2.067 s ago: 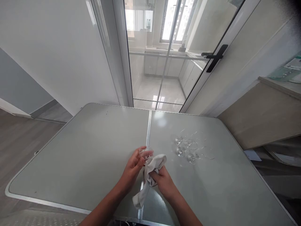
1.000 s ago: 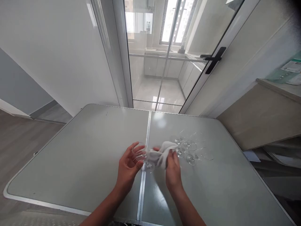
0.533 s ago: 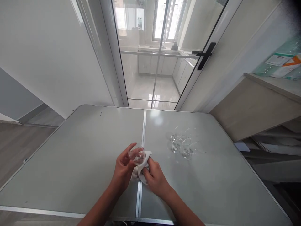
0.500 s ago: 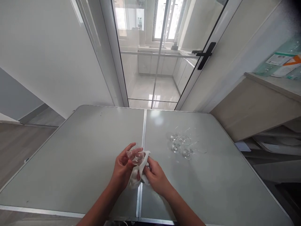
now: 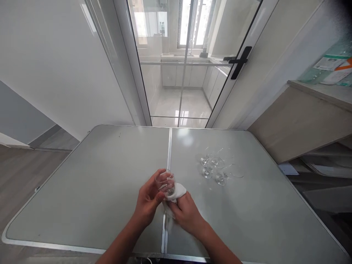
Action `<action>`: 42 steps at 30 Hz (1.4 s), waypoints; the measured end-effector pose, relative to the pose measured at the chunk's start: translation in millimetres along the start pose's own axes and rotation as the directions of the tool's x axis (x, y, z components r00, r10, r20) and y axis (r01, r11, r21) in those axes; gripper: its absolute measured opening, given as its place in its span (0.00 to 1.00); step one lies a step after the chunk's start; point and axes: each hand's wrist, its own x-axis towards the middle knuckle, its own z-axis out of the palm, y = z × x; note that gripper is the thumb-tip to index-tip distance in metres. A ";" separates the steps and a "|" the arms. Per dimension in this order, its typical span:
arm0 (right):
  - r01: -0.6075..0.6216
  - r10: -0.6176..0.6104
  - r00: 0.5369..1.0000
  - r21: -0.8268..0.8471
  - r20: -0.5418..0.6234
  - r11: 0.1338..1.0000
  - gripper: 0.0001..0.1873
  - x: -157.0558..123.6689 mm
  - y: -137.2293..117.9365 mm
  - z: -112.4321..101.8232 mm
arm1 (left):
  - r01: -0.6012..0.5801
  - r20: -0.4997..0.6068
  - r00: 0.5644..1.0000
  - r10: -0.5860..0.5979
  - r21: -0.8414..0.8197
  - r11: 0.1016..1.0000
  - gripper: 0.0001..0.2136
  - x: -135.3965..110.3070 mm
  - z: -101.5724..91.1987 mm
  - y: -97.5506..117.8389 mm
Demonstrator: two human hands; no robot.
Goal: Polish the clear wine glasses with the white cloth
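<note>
My left hand (image 5: pixel 148 200) is wrapped round a small clear stemmed glass (image 5: pixel 165 182), held over the middle seam of the table. My right hand (image 5: pixel 184 212) is closed on a white cloth (image 5: pixel 176 193) and presses it against the lower part of the glass. Most of the cloth is hidden under my right hand. Both hands hover close together above the near half of the grey folding table (image 5: pixel 104 176).
Several more clear stemmed glasses (image 5: pixel 217 168) lie and stand in a cluster on the table's right half. Behind the table is a glass sliding door (image 5: pixel 181 66) with a black handle (image 5: pixel 238 62). A beige counter (image 5: pixel 308 117) stands at the right.
My right hand drew the cloth back from the right-hand glasses and bunched it against the held glass. The view shifted slightly; the glasses on the table stayed put.
</note>
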 end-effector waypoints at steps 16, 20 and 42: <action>-0.237 0.244 0.965 0.085 -0.092 0.968 0.18 12.8 -10.9 -8.6 | -0.395 0.253 0.916 0.311 0.445 0.803 0.26 -22.2 -16.2 -1.2; -0.236 0.182 0.953 -0.216 -0.243 0.948 0.25 15.9 -8.9 -4.6 | -0.607 0.391 0.795 0.464 0.515 0.606 0.26 -19.6 -10.9 2.3; -0.229 0.077 0.945 -0.478 -0.318 0.848 0.22 -52.7 22.7 -32.5 | -0.249 0.395 0.915 0.086 0.384 0.889 0.29 0.8 34.2 -22.3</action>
